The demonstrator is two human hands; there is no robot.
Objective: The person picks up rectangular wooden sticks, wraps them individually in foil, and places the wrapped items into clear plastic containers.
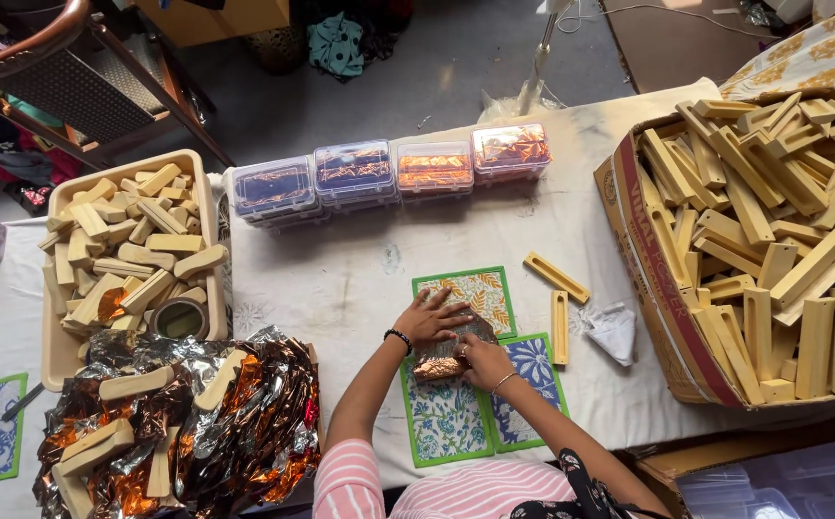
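Hands meet at the lower centre of the frame, over a small foil-wrapped block [439, 366] that lies on patterned, green-edged mats [480, 293] spread on a white-covered desk [340, 279]. The left hand [429, 317] lies flat with fingers spread, pressing the upper part of the block; the right hand [485, 362] curls around its right end, fingers bent as if pinching the copper foil there. Both hands hold the block down, likely so the foil stays tight against it. The block's long axis runs roughly left to right, tilted slightly, with its copper-coloured end pointing to the lower left.

Just right of the hands, two bare wooden blocks [559, 325] lie on the cloth, one upright in the frame and one slanted, beside a crumpled scrap of white paper [615, 332]. A cardboard box [648, 250] heaped with more bare blocks fills the right side. At the left, a beige tray [208, 207] holds shorter wooden pieces and a roll of tape [180, 318]. Crumpled silver-and-copper foil sheets [244, 404] with blocks among them fill the lower left. Four clear lidded boxes [355, 173] stand in a row along the top of the desk.
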